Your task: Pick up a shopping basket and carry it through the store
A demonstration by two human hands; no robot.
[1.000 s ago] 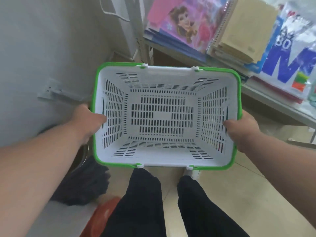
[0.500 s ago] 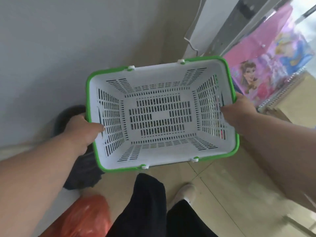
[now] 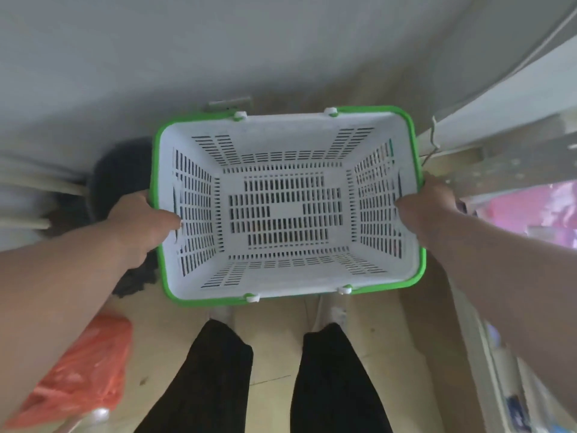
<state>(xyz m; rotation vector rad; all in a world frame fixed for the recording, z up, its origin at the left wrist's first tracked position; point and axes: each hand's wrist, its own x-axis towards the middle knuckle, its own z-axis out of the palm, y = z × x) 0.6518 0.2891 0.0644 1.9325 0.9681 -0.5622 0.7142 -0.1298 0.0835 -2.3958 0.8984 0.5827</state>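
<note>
1. Black trouser legs, two of them, are standing nearest on the tan tiled floor, with a strip of bare tile showing between them.
2. Orange plastic, one crumpled bag, is lying on the floor just left of the legs, narrowing the room on that side.
3. One shopping basket, white slatted plastic with a green rim, is being held level and empty above the feet, its near long edge hanging just ahead of the legs.
4. One left hand is gripping the basket's left short edge: its fingers are curled shut over the green rim, thumb lying against the inner wall.
5. One right hand is gripping the right short edge the same way, fingers wrapped round the outside of the rim and thumb inside.
6. Four small white clips are sitting on the rim, two on the near long edge and two on the far one.
7. One dark rounded object, too blurred to name, is sitting low behind the left hand, just beside the basket's left edge.
8. One shelving unit is running along the right, close to the right hand, with blurred pink goods on it.
9. One grey wall is closing off the far side, near the basket's far edge; a narrow band of floor is showing between them.
</note>
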